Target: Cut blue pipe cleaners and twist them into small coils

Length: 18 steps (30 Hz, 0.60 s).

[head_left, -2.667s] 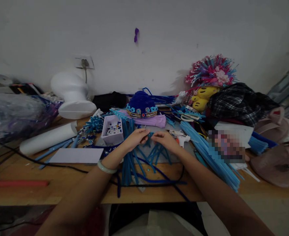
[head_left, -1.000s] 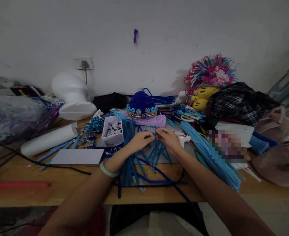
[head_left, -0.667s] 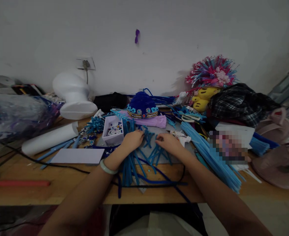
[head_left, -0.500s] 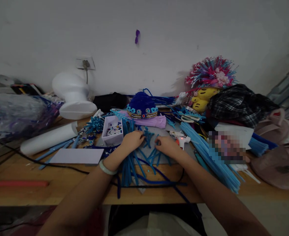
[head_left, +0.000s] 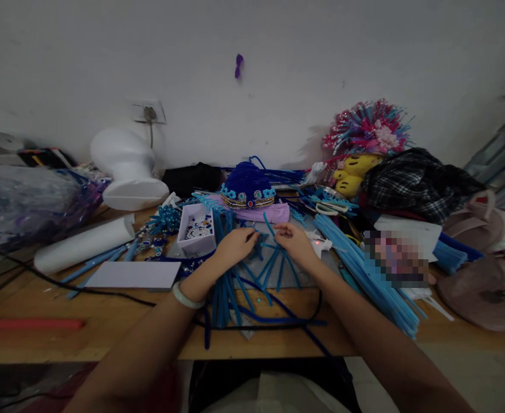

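Above the grey mat, my left hand (head_left: 236, 246) pinches a small bent piece of blue pipe cleaner (head_left: 259, 251). Facing it across a narrow gap, my right hand (head_left: 294, 244) has its thumb and forefinger closed on a short blue pipe cleaner (head_left: 269, 224) that slants upward. More cut blue pipe cleaners (head_left: 281, 269) lie fanned out below the right hand. Behind both hands stands a dark blue crown-like headpiece (head_left: 249, 186) with a beaded band, beside a lilac bundle (head_left: 273, 213). To the left of my left hand is a white box of beads (head_left: 195, 244).
Right of my right hand lies a glue gun (head_left: 320, 245) with a red light, next to a long bundle of light blue pipe cleaners (head_left: 364, 275). A white foam head (head_left: 125, 166) and a paper roll (head_left: 86, 244) are at left. A black cable (head_left: 118, 293) crosses the table.
My right hand has picked up a short blue pipe cleaner and raised it slightly. My left hand has shifted a little to the right with its piece, narrowing the gap.
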Each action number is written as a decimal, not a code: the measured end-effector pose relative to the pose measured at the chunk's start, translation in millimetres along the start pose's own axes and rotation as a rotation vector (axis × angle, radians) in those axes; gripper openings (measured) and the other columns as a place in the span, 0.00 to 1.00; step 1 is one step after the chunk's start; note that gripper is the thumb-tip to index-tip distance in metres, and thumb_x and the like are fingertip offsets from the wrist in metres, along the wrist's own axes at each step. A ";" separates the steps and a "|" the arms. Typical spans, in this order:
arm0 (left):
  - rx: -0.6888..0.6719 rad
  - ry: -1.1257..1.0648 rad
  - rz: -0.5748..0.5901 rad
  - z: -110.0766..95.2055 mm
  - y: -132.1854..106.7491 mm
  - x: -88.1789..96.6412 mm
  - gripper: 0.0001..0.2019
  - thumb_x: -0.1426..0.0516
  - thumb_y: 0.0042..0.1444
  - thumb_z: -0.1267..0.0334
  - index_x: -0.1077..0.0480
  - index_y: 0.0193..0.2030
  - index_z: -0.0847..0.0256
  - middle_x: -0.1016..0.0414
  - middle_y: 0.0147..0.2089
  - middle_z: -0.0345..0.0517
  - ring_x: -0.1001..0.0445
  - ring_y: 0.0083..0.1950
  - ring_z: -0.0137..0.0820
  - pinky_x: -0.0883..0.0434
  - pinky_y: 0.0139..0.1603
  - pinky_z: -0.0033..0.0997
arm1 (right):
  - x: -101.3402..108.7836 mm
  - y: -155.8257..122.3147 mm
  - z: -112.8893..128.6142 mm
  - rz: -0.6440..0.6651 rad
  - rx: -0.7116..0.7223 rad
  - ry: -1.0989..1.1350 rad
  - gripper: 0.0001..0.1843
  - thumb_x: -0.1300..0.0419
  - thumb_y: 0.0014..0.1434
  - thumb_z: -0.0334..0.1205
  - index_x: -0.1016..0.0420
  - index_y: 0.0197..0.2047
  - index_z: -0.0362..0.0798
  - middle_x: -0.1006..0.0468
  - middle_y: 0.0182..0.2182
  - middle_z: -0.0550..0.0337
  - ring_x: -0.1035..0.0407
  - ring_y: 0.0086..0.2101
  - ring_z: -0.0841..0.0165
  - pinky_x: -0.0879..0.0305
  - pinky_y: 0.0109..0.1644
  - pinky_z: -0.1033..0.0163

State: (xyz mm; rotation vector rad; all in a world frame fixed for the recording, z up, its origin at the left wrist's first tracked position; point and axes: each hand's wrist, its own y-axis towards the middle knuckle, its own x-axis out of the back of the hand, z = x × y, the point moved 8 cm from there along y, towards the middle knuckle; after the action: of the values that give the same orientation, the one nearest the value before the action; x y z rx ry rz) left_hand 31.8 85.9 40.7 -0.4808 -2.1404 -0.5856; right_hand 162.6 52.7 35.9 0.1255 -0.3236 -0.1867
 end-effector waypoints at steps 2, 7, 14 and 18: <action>0.012 -0.239 0.028 -3.1 0.7 -4.3 0.15 0.55 0.54 0.56 0.37 0.23 0.61 0.37 0.20 0.39 0.38 0.23 0.26 0.43 0.25 0.25 | -4.8 -1.3 0.4 0.029 0.011 -0.034 0.13 0.47 0.41 0.31 0.31 0.34 0.44 0.31 0.24 0.64 0.38 0.26 0.73 0.42 0.33 0.66; 0.174 -0.660 0.072 -0.3 -1.3 -16.7 0.12 0.49 0.49 0.56 0.37 0.23 0.63 0.47 0.14 0.32 0.46 0.16 0.21 0.48 0.18 0.22 | -19.9 -7.9 6.5 0.116 0.120 -0.217 0.11 0.46 0.42 0.31 0.29 0.33 0.44 0.29 0.26 0.61 0.36 0.28 0.71 0.42 0.34 0.65; 0.297 -1.093 -0.004 6.4 -3.7 -11.0 0.13 0.46 0.45 0.56 0.33 0.32 0.64 0.40 0.23 0.35 0.48 0.16 0.17 0.54 0.15 0.21 | -31.5 -8.9 -6.3 0.273 0.152 -0.333 0.08 0.46 0.47 0.36 0.27 0.32 0.48 0.29 0.24 0.62 0.37 0.26 0.70 0.44 0.32 0.64; 0.312 -1.115 -0.054 10.1 -4.7 -6.4 0.12 0.46 0.46 0.56 0.35 0.27 0.64 0.45 0.19 0.34 0.48 0.16 0.17 0.53 0.15 0.20 | -22.9 -4.4 -4.9 0.204 0.086 -0.156 0.10 0.44 0.43 0.32 0.26 0.31 0.49 0.27 0.26 0.62 0.37 0.27 0.71 0.43 0.32 0.65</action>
State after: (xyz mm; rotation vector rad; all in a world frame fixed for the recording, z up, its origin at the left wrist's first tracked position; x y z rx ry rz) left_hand 26.6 86.9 29.0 -0.6591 -3.2240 0.0677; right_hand 142.1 53.5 23.7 0.1619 -0.4971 0.0203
